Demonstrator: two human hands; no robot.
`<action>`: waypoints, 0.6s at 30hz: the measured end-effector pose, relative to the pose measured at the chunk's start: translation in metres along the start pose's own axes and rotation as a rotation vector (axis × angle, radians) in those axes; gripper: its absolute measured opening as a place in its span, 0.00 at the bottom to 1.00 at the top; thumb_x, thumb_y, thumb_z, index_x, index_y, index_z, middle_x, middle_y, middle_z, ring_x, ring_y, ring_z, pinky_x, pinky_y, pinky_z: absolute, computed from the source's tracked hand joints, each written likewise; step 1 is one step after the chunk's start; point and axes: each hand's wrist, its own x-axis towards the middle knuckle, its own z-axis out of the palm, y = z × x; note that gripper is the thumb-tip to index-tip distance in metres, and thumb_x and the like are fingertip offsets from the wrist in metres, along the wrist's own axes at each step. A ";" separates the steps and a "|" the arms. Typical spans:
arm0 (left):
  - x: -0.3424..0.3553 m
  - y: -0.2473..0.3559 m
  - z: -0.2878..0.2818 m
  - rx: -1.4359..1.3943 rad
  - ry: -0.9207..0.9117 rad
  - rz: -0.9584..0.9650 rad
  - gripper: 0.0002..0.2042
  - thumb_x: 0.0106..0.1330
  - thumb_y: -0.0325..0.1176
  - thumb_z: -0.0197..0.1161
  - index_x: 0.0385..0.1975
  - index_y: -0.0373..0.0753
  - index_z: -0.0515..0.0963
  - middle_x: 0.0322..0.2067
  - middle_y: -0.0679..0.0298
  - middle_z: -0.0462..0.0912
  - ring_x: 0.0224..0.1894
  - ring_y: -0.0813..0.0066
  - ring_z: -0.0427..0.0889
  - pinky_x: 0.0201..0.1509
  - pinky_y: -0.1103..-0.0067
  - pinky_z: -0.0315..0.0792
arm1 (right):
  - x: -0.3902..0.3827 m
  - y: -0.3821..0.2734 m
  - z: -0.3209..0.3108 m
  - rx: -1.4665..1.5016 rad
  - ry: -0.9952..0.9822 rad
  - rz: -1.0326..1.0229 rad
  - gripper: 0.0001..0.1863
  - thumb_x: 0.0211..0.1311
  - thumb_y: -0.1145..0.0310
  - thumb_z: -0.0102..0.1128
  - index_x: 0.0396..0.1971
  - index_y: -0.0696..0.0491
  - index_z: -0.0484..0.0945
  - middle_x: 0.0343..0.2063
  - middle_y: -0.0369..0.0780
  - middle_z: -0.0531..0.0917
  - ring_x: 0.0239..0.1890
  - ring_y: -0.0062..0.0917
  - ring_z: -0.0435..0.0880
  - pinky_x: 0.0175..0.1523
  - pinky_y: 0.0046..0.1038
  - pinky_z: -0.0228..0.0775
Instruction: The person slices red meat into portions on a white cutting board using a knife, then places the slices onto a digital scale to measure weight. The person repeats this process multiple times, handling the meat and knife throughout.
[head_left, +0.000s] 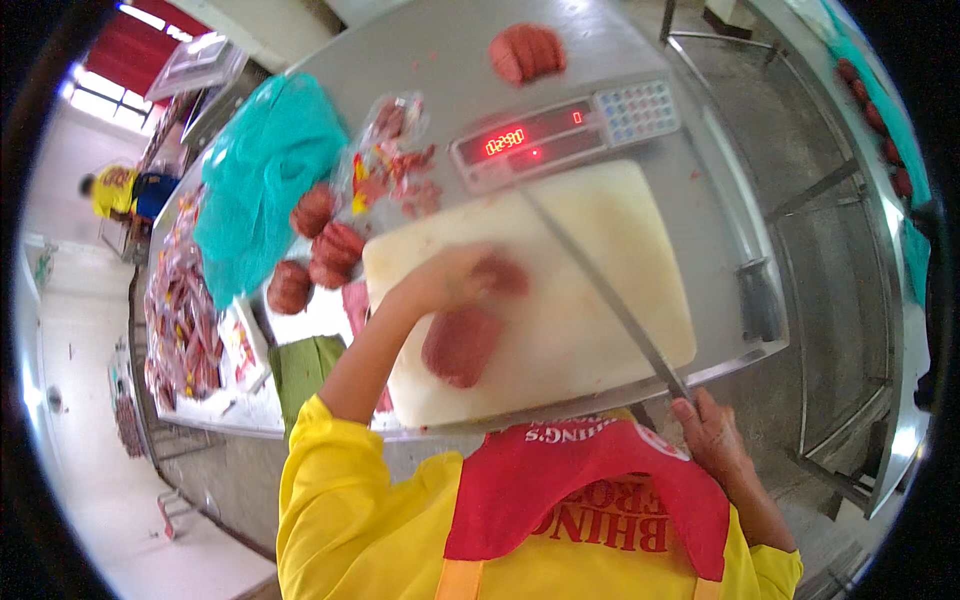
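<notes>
My left hand [455,275], blurred by motion, reaches over the white cutting board [580,375] with its fingers closed on a small piece of red meat [503,277]. Just nearer to me, a larger block of red meat [463,345] lies on the board. At the board's near right corner, my right hand [710,435] is wrapped round the handle of a long knife [605,290]. Its blade slants over the board toward the far left, apart from the meat. Whether the blade touches the board I cannot tell.
Beyond the board stands a scale [560,135] with a lit red display. Tied meat bundles [335,250] lie left, beside a teal cloth [270,170]; another bundle [527,53] is farther off. Packed meat [185,310] is heaped at far left. A person [125,190] works in the background.
</notes>
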 end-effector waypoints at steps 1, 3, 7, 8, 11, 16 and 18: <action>-0.001 -0.001 0.001 0.019 0.119 0.004 0.17 0.61 0.31 0.59 0.49 0.35 0.73 0.45 0.53 0.79 0.48 0.60 0.79 0.52 0.71 0.72 | 0.000 -0.003 0.000 0.043 0.009 -0.008 0.22 0.65 0.49 0.50 0.33 0.57 0.72 0.24 0.54 0.79 0.31 0.54 0.78 0.34 0.46 0.69; -0.016 -0.001 -0.003 0.066 0.312 -0.060 0.15 0.60 0.31 0.60 0.47 0.35 0.74 0.45 0.54 0.80 0.47 0.61 0.79 0.51 0.72 0.72 | -0.002 -0.011 -0.001 -0.053 0.029 -0.089 0.22 0.65 0.50 0.50 0.31 0.57 0.71 0.23 0.54 0.79 0.31 0.53 0.79 0.33 0.45 0.69; -0.070 0.021 0.011 0.129 0.692 -0.355 0.11 0.57 0.31 0.64 0.37 0.36 0.76 0.37 0.57 0.80 0.39 0.64 0.79 0.46 0.74 0.72 | -0.007 -0.029 -0.004 -0.237 -0.037 -0.148 0.22 0.63 0.49 0.52 0.30 0.57 0.69 0.23 0.52 0.79 0.29 0.53 0.78 0.32 0.46 0.69; -0.082 0.031 0.024 0.074 0.773 -0.398 0.10 0.55 0.31 0.66 0.34 0.36 0.76 0.34 0.57 0.80 0.37 0.63 0.78 0.44 0.74 0.72 | -0.007 -0.033 -0.004 -0.313 -0.066 -0.141 0.22 0.62 0.49 0.53 0.30 0.56 0.69 0.23 0.52 0.79 0.28 0.53 0.78 0.32 0.47 0.69; -0.089 0.044 0.066 0.077 0.852 -0.218 0.13 0.49 0.31 0.70 0.32 0.37 0.75 0.33 0.56 0.77 0.38 0.60 0.76 0.44 0.71 0.70 | -0.004 -0.045 -0.001 -0.399 -0.064 -0.299 0.23 0.61 0.47 0.53 0.29 0.56 0.69 0.24 0.51 0.79 0.29 0.52 0.79 0.32 0.46 0.70; -0.090 0.039 0.096 0.172 0.924 -0.211 0.18 0.42 0.28 0.69 0.36 0.37 0.73 0.37 0.54 0.75 0.43 0.54 0.73 0.48 0.65 0.67 | -0.004 -0.063 -0.010 -0.517 -0.164 -0.257 0.24 0.62 0.46 0.52 0.30 0.56 0.70 0.24 0.50 0.80 0.30 0.50 0.80 0.33 0.45 0.72; -0.090 0.037 0.097 0.181 0.916 -0.206 0.19 0.42 0.28 0.69 0.36 0.37 0.73 0.37 0.54 0.75 0.42 0.54 0.73 0.47 0.66 0.67 | -0.006 -0.070 -0.014 -0.569 -0.195 -0.232 0.25 0.62 0.45 0.51 0.30 0.56 0.70 0.24 0.50 0.80 0.30 0.49 0.80 0.34 0.45 0.72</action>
